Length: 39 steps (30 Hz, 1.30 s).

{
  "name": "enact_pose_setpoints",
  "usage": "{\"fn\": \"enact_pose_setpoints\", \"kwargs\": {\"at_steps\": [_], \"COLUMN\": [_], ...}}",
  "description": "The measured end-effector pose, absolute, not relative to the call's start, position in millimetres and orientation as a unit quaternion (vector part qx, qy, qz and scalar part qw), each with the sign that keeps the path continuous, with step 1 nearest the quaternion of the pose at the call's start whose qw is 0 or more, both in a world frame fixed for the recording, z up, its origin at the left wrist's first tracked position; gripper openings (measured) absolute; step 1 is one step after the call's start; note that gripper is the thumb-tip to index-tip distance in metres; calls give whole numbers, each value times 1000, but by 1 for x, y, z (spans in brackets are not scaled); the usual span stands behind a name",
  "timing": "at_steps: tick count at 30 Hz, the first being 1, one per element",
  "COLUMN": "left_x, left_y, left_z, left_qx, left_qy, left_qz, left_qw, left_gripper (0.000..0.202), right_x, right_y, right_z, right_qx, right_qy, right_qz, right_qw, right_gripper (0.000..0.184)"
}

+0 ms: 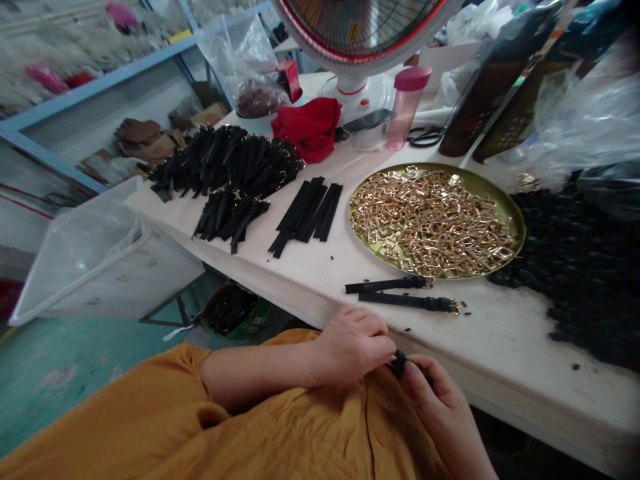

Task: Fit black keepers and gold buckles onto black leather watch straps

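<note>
Close to my lap, at the table's front edge, both hands are closed around a short black strap [399,363]. My left hand [356,343] pinches one end, its fingers curled over. My right hand [440,397] grips the other side between thumb and fingers, hiding much of the strap. Just beyond them lie two black straps with gold buckles, a nearer strap [405,302] and a farther strap [387,285]. Past those sits a round gold tray [361,248] heaped with small gold buckles [435,220].
Flat black strips [307,213] lie mid-table, left of the tray. Behind them is a big pile of buckled straps [225,160]. Small black loops [590,267] are heaped at right. A fan [353,80], pink bottle [403,110] and scissors [427,137] stand or lie behind. A white bin [125,267] is at left.
</note>
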State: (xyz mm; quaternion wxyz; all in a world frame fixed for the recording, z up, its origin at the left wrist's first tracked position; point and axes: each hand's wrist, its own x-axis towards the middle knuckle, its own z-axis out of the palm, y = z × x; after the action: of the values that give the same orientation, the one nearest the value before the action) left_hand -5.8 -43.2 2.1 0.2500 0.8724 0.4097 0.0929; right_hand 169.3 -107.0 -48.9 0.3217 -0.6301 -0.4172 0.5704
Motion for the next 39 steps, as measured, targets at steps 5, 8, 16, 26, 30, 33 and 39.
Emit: {"fn": "enact_pose_setpoints", "kwargs": {"at_steps": [5, 8, 16, 26, 30, 33, 39], "left_x": [-2, 0, 4, 5, 8, 9, 10], "left_y": [-49, -49, -48, -47, -50, -54, -56], "left_z": [1, -1, -10, 2, -16, -27, -27], "left_qx": [727, 564, 288, 311, 332, 384, 427], "left_qy": [494, 515, 487, 503, 512, 510, 528], "left_qz": [109, 106, 103, 134, 160, 184, 170], "left_qw": [464, 636, 818, 795, 776, 747, 714], "left_gripper": [20, 20, 14, 20, 22, 20, 20], "right_x": [165, 165, 171, 172, 167, 165, 162], "right_y": [-105, -107, -108, -105, -106, -104, -102], "right_z": [-44, -49, -41, -46, -48, -46, -46], "right_qx": [-657, -652, -637, -653, -663, -658, -623], "right_qy": [-476, -520, -611, -589, -553, -488, -291], "right_qz": [470, 435, 393, 405, 419, 482, 643], "right_qw": [347, 339, 258, 249, 282, 309, 336], "right_gripper": [29, 27, 27, 28, 29, 31, 32]}}
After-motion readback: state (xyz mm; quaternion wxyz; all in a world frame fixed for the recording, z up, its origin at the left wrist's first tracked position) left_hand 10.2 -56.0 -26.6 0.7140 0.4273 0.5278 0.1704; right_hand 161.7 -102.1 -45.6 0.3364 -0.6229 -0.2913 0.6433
